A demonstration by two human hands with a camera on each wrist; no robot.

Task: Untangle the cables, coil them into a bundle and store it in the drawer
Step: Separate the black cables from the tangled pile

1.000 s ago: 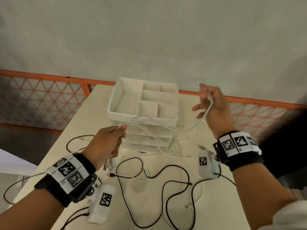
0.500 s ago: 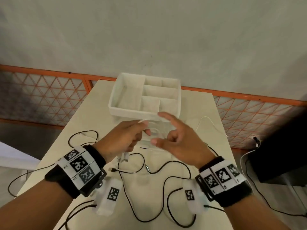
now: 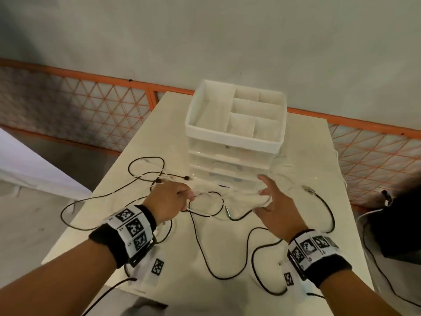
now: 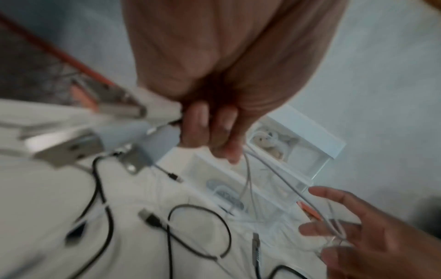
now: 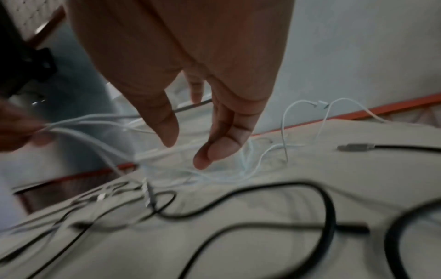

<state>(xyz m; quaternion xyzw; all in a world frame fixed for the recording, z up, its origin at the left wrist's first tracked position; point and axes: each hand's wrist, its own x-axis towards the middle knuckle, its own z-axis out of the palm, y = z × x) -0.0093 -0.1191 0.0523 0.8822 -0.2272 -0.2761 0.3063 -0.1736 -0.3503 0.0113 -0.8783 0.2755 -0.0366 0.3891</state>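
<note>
Thin white cable (image 3: pixel 239 197) strands stretch between my hands, just in front of the drawer unit (image 3: pixel 232 137). My left hand (image 3: pixel 184 199) grips a bunch of them. In the left wrist view its fingers (image 4: pixel 210 136) curl round the white cable (image 4: pixel 281 181), and grey USB plugs (image 4: pixel 62 149) stick out beside them. My right hand (image 3: pixel 265 195) is spread, with strands lying loosely across its fingers (image 4: pixel 334 226). In the right wrist view its fingers (image 5: pixel 214 149) hang relaxed over the white cable (image 5: pixel 90 122). Black cables (image 3: pixel 145 158) lie looped on the table.
The white drawer unit has a divided tray on top and translucent drawers (image 3: pixel 227 165) below. A black cable plug (image 3: pixel 308 191) lies to the right of my right hand. An orange mesh fence (image 3: pixel 102 106) runs behind the table (image 3: pixel 307 137). A dark object (image 3: pixel 401 224) sits off the right edge.
My right hand dropped from high on the right, passed the centre, and now sits low with fingers spread by the drawers. My left hand sank toward the table, still gripping the white cable.
</note>
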